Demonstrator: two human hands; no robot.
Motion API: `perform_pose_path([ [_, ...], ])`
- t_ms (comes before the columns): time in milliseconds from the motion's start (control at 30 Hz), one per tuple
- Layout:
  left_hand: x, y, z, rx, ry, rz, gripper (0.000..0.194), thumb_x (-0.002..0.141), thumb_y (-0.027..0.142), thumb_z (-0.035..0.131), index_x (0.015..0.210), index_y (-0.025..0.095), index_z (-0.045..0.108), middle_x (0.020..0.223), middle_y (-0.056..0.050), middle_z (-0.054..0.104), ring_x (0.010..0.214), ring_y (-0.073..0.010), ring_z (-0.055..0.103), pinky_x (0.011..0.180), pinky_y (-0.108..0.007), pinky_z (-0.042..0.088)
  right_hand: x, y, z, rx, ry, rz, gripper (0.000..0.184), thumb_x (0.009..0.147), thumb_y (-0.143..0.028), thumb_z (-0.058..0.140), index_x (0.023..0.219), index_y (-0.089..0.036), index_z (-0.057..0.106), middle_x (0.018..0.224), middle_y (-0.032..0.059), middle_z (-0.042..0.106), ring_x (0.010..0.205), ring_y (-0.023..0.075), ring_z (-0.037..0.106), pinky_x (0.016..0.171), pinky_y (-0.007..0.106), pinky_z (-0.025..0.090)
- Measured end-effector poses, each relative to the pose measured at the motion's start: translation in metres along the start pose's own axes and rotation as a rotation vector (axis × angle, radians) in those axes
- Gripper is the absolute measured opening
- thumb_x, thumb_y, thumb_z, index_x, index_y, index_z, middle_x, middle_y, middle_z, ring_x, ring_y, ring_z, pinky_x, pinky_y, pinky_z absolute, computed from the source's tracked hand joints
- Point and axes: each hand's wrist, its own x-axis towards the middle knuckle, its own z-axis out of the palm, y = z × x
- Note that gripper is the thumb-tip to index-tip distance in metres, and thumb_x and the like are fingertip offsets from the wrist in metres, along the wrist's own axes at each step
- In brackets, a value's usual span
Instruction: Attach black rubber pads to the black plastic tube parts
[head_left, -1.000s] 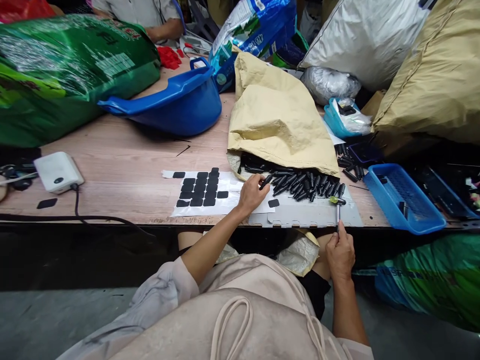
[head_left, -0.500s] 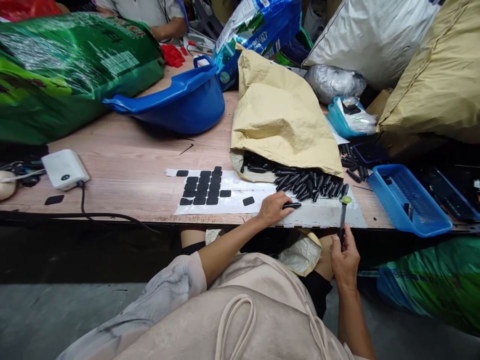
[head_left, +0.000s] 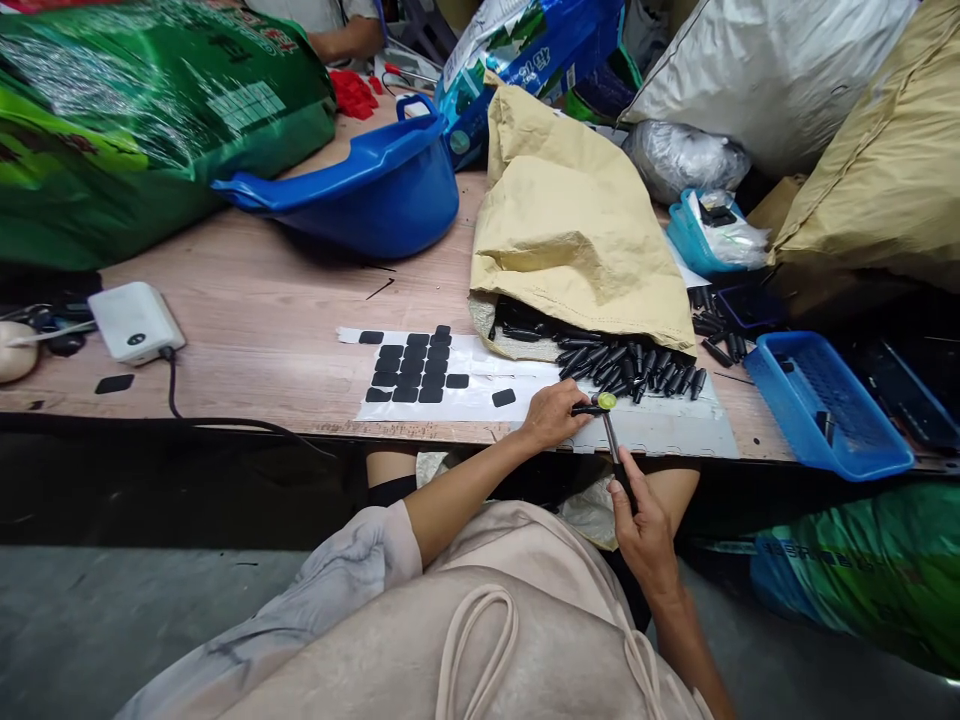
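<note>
My left hand (head_left: 556, 414) is closed on a small black tube-shaped part (head_left: 582, 408) that lies near the front edge of the table, its tip pointing right. From the right, my right hand (head_left: 643, 520) grips the dark handle of a small hammer (head_left: 613, 440) with a metal shaft. The hammer's yellow-green head is at the right end of the tube, apparently touching it. Just behind both hands, a pile of similar black tubes (head_left: 626, 365) spills from the mouth of a tan woven sack (head_left: 577, 200).
Black rounded patches (head_left: 407, 366) stick to a white sheet on the left. A blue basin (head_left: 375, 190) stands behind it, a white box with a cable (head_left: 135, 320) further left. To the right is a blue basket (head_left: 832, 400). Full sacks (head_left: 757, 80) crowd the back; a person's arm (head_left: 349, 40) shows there.
My right hand has brought the hammer left, so its head has come from the right side to the tube's end. My left hand keeps hold of the tube. The view has shifted slightly.
</note>
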Motion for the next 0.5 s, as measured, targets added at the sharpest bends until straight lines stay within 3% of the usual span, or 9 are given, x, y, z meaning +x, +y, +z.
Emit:
perform_pose_path([
  [133,0.0002,0.0007,0.0006,0.000,0.005,-0.010,0.018,0.085,0.028,0.079,0.103,0.025,0.079,0.098,-0.002,0.069,0.097,-0.0201,0.067,0.086,-0.031,0.053,-0.0007,0.0010,-0.0007,0.005,-0.027,0.047,0.052,0.102,-0.036,0.050,0.152,-0.022,0.055,0.149,0.0090,0.063,0.137,0.0233,0.061,0.116,0.043,0.052],
  [300,0.0004,0.0004,0.0008,0.001,-0.001,-0.006,0.015,0.086,0.030,0.079,0.100,0.024,0.078,0.097,-0.002,0.069,0.097,-0.0202,0.067,0.087,-0.031,0.053,-0.0022,0.0022,-0.0054,0.019,0.074,0.104,0.055,0.101,-0.038,0.052,0.153,-0.022,0.053,0.154,0.0089,0.058,0.141,0.0229,0.058,0.118,0.041,0.049],
  [500,0.0007,0.0004,0.0003,0.003,-0.002,-0.007,0.017,0.085,0.029,0.079,0.101,0.024,0.078,0.098,-0.002,0.069,0.097,-0.0202,0.067,0.087,-0.031,0.052,-0.0051,0.0054,-0.0016,0.075,0.004,0.150,0.054,0.101,-0.041,0.052,0.150,-0.021,0.057,0.151,0.0096,0.061,0.140,0.0228,0.058,0.118,0.040,0.049],
])
